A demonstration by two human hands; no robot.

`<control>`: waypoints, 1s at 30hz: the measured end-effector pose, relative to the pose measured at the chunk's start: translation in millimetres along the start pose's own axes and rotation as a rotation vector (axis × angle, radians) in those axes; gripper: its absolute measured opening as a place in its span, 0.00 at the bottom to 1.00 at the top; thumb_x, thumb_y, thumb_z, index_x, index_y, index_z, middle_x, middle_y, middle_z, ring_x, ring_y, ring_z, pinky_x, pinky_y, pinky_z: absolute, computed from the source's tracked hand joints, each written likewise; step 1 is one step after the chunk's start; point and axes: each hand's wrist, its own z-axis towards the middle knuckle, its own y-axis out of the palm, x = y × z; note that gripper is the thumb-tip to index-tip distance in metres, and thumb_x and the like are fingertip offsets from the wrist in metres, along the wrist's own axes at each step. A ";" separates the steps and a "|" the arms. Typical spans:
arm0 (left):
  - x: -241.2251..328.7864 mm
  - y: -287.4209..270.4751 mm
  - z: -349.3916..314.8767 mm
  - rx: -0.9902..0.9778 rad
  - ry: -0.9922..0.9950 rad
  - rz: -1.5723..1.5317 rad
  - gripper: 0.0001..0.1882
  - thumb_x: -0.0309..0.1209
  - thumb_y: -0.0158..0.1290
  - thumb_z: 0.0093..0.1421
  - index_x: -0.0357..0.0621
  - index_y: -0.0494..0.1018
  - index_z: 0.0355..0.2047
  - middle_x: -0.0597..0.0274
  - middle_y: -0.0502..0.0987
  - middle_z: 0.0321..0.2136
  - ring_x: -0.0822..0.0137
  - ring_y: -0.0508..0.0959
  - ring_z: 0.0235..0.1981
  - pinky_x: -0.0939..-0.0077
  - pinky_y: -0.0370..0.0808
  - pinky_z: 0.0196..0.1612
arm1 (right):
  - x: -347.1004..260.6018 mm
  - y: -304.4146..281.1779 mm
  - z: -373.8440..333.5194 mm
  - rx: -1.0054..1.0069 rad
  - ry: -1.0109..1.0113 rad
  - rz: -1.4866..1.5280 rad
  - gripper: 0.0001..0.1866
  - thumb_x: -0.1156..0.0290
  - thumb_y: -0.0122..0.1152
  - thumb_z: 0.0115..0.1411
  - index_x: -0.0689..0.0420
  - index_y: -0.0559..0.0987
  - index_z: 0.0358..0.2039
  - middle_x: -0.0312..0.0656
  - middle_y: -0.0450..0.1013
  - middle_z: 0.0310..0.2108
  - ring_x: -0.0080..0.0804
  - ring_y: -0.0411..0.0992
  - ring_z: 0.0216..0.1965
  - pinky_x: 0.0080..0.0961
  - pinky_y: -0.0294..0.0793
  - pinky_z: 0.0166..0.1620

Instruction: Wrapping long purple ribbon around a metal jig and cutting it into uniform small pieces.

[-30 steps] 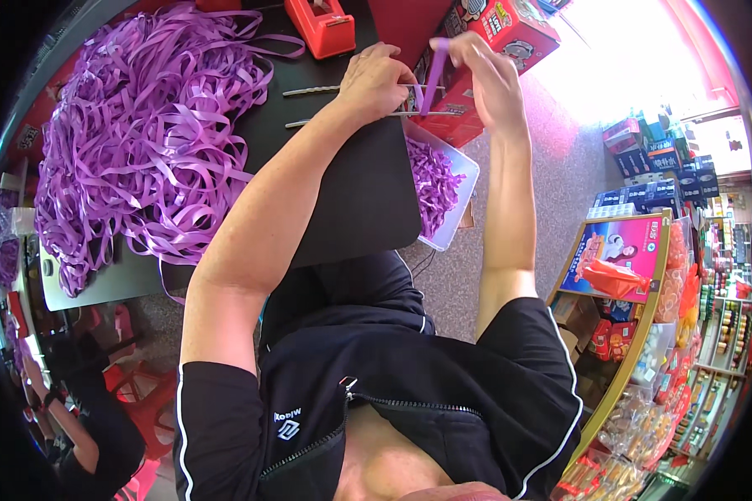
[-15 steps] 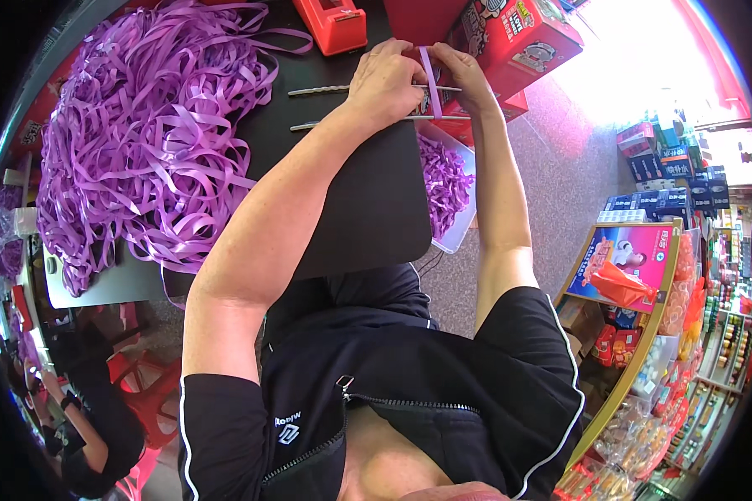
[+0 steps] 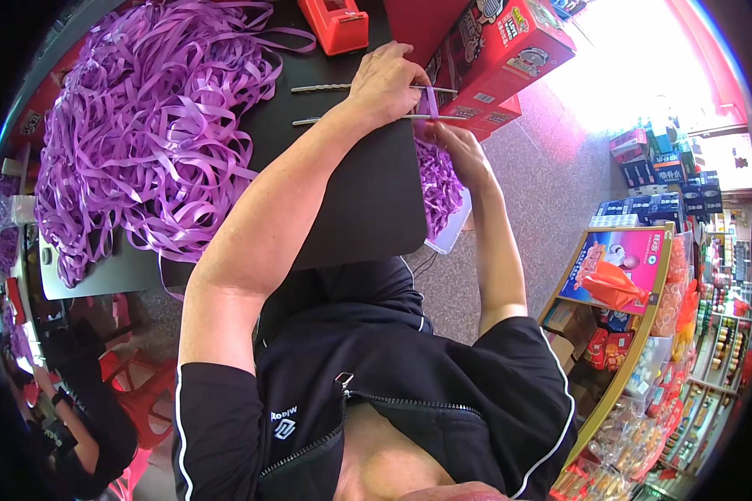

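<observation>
Two thin metal rods lie crosswise and jut past the table's right edge, a far twisted rod [image 3: 322, 88] and a near rod [image 3: 444, 118]. A short length of purple ribbon [image 3: 429, 102] runs across them. My left hand [image 3: 384, 82] rests over the rods, its fingertips pinching the ribbon at the far rod. Just below the near rod, my right hand [image 3: 461, 149] is closed with its fingertips at the ribbon's lower part; its grip is partly hidden. Under that hand, cut purple ribbon pieces [image 3: 439, 188] fill a pale plastic bin [image 3: 454, 227].
A large heap of purple ribbon [image 3: 159, 125] covers the left of the black table [image 3: 351, 200]. An orange tape dispenser [image 3: 336, 25] stands at the back. Red boxes [image 3: 505, 58] are stacked beyond my right hand. A display shelf [image 3: 627, 359] stands right; another person [image 3: 83, 409] sits lower left.
My right hand has come down from above the far rod to just below the near rod. The left hand stays almost where it was, with its fingertips at the ribbon.
</observation>
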 end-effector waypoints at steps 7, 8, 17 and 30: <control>-1.6 -4.3 0.6 -0.032 0.009 0.014 0.14 0.30 0.52 0.47 0.52 0.80 0.35 0.52 0.65 0.56 0.55 0.62 0.60 0.60 0.58 0.60 | -50.2 9.0 -31.6 0.068 0.020 0.080 0.22 0.56 0.47 0.65 0.62 0.78 0.45 0.29 0.69 0.29 0.17 0.62 0.31 0.17 0.62 0.37; -2.1 -3.6 0.8 -0.033 0.017 0.024 0.14 0.30 0.52 0.47 0.52 0.80 0.36 0.52 0.66 0.55 0.55 0.62 0.59 0.60 0.58 0.60 | -57.9 7.5 -31.6 0.052 0.053 0.063 0.22 0.56 0.47 0.65 0.62 0.78 0.44 0.28 0.68 0.27 0.17 0.61 0.29 0.16 0.60 0.35; -1.3 -9.0 3.3 -0.006 0.080 0.031 0.15 0.31 0.53 0.50 0.45 0.78 0.39 0.49 0.72 0.48 0.52 0.68 0.54 0.62 0.64 0.56 | -76.2 7.5 -26.3 -0.014 0.208 0.259 0.20 0.58 0.50 0.65 0.65 0.77 0.39 0.28 0.65 0.22 0.16 0.58 0.21 0.15 0.56 0.24; 96.8 -41.6 -40.2 -0.317 -0.732 -1.229 0.27 0.48 0.46 0.62 0.32 0.62 0.46 0.44 0.74 0.38 0.56 0.76 0.39 0.64 0.74 0.45 | -66.9 1.1 -24.4 -0.048 0.328 0.468 0.22 0.49 0.49 0.63 0.56 0.77 0.38 0.25 0.67 0.21 0.15 0.58 0.20 0.14 0.57 0.22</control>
